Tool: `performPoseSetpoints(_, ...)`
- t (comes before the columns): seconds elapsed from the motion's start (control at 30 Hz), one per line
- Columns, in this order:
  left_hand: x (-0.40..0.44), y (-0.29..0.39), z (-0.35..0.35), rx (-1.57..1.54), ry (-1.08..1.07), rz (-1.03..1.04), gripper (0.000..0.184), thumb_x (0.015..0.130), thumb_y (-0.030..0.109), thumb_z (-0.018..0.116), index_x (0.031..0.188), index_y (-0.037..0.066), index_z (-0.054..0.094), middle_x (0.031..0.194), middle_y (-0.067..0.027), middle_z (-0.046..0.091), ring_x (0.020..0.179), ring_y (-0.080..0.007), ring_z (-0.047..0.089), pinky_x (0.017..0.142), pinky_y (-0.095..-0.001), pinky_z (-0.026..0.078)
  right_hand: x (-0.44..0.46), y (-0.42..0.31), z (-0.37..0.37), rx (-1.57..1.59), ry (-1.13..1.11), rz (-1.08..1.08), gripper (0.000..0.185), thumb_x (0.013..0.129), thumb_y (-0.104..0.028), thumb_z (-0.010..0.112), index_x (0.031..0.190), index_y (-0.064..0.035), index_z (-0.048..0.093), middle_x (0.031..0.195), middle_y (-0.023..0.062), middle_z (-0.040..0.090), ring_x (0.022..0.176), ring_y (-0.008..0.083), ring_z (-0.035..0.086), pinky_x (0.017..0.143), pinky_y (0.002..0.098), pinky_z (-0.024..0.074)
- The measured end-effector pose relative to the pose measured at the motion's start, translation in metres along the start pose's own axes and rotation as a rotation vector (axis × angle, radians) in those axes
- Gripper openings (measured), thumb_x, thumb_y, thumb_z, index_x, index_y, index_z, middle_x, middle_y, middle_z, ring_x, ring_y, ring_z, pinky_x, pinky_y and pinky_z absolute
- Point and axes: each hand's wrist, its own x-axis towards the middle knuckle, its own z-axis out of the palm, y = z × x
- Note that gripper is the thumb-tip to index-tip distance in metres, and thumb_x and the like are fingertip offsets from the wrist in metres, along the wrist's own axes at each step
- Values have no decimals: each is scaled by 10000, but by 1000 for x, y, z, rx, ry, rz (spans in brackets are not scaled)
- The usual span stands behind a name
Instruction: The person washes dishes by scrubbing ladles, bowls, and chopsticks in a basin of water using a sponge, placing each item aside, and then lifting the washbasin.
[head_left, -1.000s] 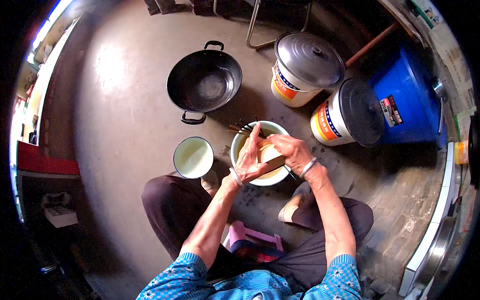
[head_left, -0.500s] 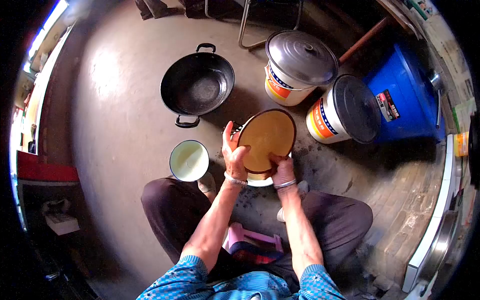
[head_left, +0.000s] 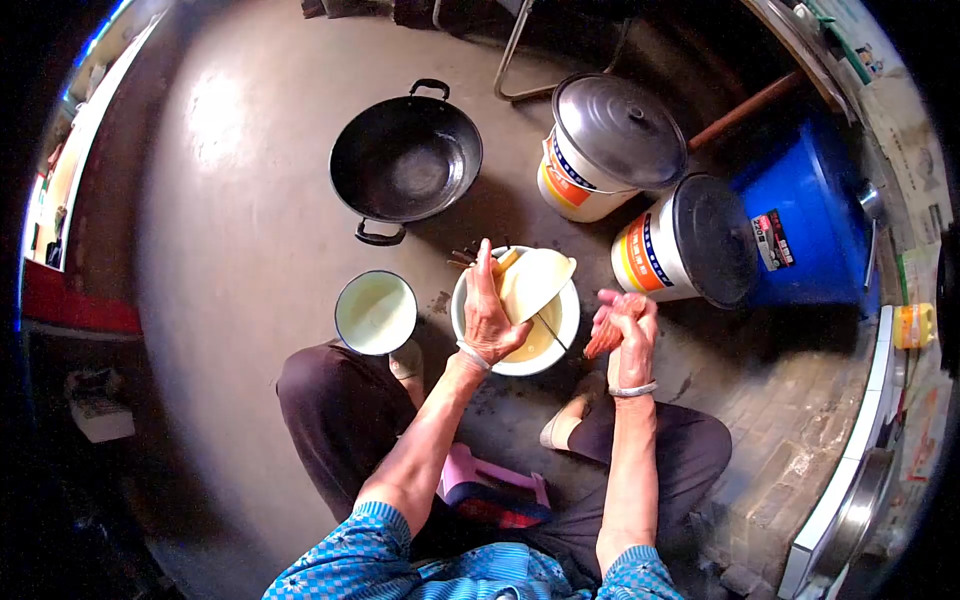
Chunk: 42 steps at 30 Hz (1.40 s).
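A white basin (head_left: 461,330) stands on the floor between my feet, with yellowish contents showing inside. Over it my left hand (head_left: 489,318) grips a pale, half-round piece (head_left: 538,285), thumb on the near side and fingers stretched up along its left. A thin dark line runs from this piece towards the basin's right rim; I cannot make out what it is. To the right of the basin, apart from it, my right hand (head_left: 628,325) has its fingers curled. Something reddish shows at the fingers, but whether it is a held thing is unclear. Dark thin sticks (head_left: 464,257) lie at the basin's upper left.
A pale bowl (head_left: 376,312) with a dark rim sits left of the basin. Beyond it stands a black wok (head_left: 405,160). Two lidded white buckets (head_left: 575,195) and a blue tub (head_left: 820,240) line the right. A pink stool (head_left: 462,468) is beneath me.
The round tan disc with a dark rim, held in both hands before, no longer shows as a full face. My right hand has moved right, off the disc and away from the basin.
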Motion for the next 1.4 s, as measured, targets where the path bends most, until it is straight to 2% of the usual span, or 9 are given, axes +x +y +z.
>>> performPoseSetpoints(0.1,-3,6,8,51,-86,68,1046,516,187,674,1386,-39,138,1096,-228,458,999,-378,470,906,-418,394,3,-26,15,-254,-204,-146,296,812,-16,505,1105,-13,462,1027,124,546,708,99,529,592,250,469)
performPoseSetpoints(0.2,-9,7,16,-19,-187,62,1046,575,334,680,1371,-83,143,1231,-272,401,1019,-418,453,940,-433,364,7,-23,35,-678,-281,-520,114,826,-56,544,922,3,561,1075,149,496,1065,251,478,940,365,371)
performPoseSetpoints(0.3,-5,4,21,129,-111,297,972,592,246,692,1347,-97,185,1073,-245,459,914,-394,458,841,-431,392,4,-2,41,-1227,-388,-892,186,707,-87,618,891,-61,593,1037,154,511,1019,333,476,912,428,375)
performPoseSetpoints(0.47,-24,-10,26,15,-272,236,976,595,292,706,1340,-87,203,1125,-269,454,910,-423,449,821,-492,383,-27,12,31,-1255,-623,-594,357,705,-42,523,1057,-42,459,1001,189,521,994,364,484,913,439,371)
performPoseSetpoints(0.57,-27,6,25,-3,-318,149,976,583,233,695,1345,-87,175,1028,-238,516,874,-408,480,813,-461,408,-5,31,8,-1147,-639,-538,188,763,-97,502,940,-37,483,902,160,554,893,356,529,848,440,409)
performPoseSetpoints(0.73,-24,19,14,-152,-469,21,940,583,234,717,1358,9,235,1017,-226,524,945,-372,517,874,-426,418,40,16,-47,-787,-701,-79,221,890,-197,498,980,-11,577,900,64,624,872,125,574,782,265,441)
performPoseSetpoints(0.93,-16,25,0,-735,-561,-363,717,599,190,564,1277,10,417,1119,-147,566,1059,-244,523,962,-336,377,27,61,-113,226,-565,512,338,883,-234,489,1167,-63,553,1161,65,576,1050,181,538,932,308,408)
performPoseSetpoints(1.1,-30,4,21,-847,-270,-577,436,657,137,497,1043,-43,591,871,-107,624,815,-185,562,750,-278,440,43,146,-123,342,-66,417,481,879,-343,462,1292,-98,440,1305,109,473,1171,286,469,1010,406,364)
performPoseSetpoints(1.4,-48,-15,26,-831,-35,-1038,262,677,151,515,839,-47,573,769,-94,576,716,-216,556,662,-324,453,45,139,-81,112,-202,560,468,893,-266,419,1318,-74,395,1359,153,390,1236,272,384,1052,399,292)
